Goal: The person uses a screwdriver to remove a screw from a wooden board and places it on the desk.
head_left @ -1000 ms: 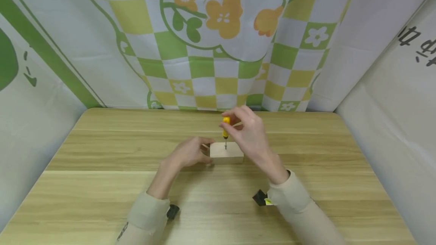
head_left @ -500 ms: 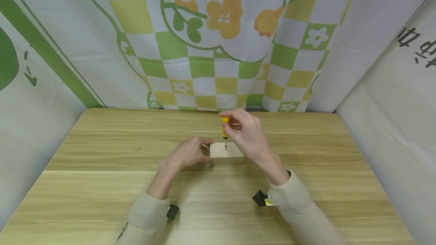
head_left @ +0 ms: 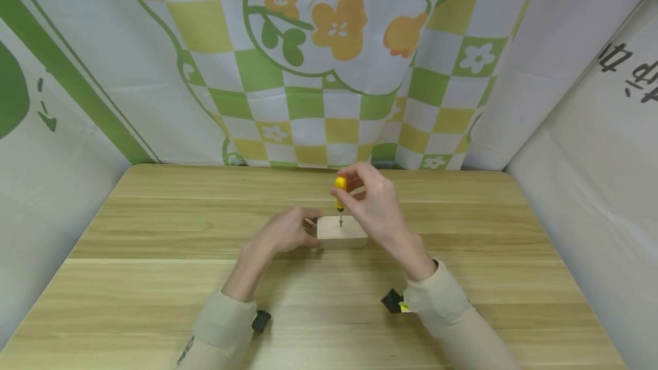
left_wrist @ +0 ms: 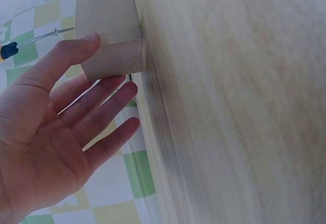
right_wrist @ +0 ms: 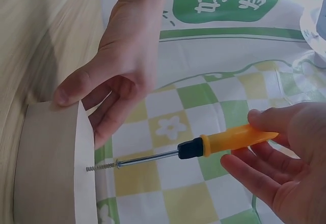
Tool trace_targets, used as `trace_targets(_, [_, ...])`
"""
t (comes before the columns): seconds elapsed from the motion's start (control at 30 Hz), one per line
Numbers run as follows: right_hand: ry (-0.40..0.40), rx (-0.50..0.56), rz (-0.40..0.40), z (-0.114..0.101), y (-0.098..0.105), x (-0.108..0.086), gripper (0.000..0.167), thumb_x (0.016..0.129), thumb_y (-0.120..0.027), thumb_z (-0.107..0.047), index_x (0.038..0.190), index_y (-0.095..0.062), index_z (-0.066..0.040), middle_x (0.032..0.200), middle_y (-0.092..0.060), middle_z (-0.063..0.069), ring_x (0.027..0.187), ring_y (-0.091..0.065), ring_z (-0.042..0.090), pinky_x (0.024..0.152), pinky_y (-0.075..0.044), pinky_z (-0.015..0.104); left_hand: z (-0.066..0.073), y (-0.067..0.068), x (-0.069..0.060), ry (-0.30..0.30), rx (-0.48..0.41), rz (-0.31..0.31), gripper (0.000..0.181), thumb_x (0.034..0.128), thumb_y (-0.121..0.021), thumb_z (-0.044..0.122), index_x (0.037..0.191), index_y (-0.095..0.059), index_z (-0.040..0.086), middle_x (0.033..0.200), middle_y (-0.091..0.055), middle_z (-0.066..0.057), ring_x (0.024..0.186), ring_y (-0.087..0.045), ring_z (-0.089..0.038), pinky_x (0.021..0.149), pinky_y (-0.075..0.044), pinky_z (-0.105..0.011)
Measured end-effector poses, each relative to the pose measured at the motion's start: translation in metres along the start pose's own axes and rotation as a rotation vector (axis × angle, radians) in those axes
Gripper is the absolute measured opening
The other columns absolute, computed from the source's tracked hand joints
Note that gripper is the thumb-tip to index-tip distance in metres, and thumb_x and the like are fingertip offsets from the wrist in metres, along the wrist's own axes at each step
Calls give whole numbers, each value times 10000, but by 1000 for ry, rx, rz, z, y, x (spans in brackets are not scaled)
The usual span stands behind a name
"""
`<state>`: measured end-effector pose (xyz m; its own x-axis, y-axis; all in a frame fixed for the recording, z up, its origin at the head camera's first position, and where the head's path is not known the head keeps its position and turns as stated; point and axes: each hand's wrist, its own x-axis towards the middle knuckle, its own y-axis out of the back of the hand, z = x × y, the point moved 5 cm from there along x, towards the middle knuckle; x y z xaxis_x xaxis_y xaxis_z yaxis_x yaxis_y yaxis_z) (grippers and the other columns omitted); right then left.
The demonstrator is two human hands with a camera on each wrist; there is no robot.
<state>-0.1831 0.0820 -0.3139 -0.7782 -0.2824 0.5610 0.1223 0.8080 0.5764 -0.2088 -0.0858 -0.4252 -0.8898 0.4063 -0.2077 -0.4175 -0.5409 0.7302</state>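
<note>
A pale wooden block (head_left: pixel 334 233) lies on the table, and a screw (right_wrist: pixel 102 167) stands in its top face with much of its thread showing. My left hand (head_left: pixel 283 232) grips the block's left end between thumb and fingers. A yellow screwdriver (right_wrist: pixel 229 140) with a black collar stands upright over the block, its tip on the screw head. My right hand (head_left: pixel 377 201) holds the handle near its upper end; in the right wrist view the thumb lies on one side and fingers on the other. The left wrist view shows the block (left_wrist: pixel 109 20) against the left thumb and fingertips.
The wood-grain table (head_left: pixel 169 290) spreads around the block. Behind it hangs a green and yellow checked curtain (head_left: pixel 308 101), with white cloth walls (head_left: pixel 581 147) at the sides. Black devices (head_left: pixel 393 300) sit at both wrists.
The fingers and thumb of my right hand shift on the screwdriver handle from frame to frame. My left hand and the block stay in place.
</note>
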Motion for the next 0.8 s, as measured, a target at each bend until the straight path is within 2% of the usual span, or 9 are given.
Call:
trace_targets(0.3, [-33, 128, -21, 2, 2, 1, 211, 851, -724, 34, 1053, -666, 10, 988, -699, 122, 890, -712, 210, 727, -603, 211, 0, 0, -1, 12, -7, -1, 686, 771, -848, 268, 1395, -586, 157, 1337, -646, -70, 1100, -684, -217, 944, -557, -407])
trace_targets(0.47, [-41, 149, -41, 2, 1, 1, 212, 857, -697, 47, 1064, -671, 6, 1024, -711, 145, 915, -714, 215, 741, -600, 205, 0, 1, -1, 11, -9, -3, 684, 773, -848, 262, 1395, -586, 154, 1339, -643, -73, 1105, -681, -221, 942, -558, -405])
trace_targets(0.63, [-14, 88, -38, 1, 1, 0, 217, 865, -722, -1, 1074, -662, -7, 1048, -679, 115, 942, -695, 210, 761, -607, 233, 0, 1, -1, 10, -10, -1, 686, 770, -848, 261, 1395, -586, 154, 1342, -642, -73, 1105, -681, -221, 948, -556, -406])
trace_targets(0.8, [48, 7, 21, -2, 3, -1, 207, 864, -765, -83, 1045, -692, -12, 1005, -624, 89, 880, -664, 174, 729, -603, 215, 0, 0, -1, 17, -14, 0, 685, 772, -847, 260, 1396, -584, 155, 1339, -645, -68, 1106, -680, -219, 954, -552, -414])
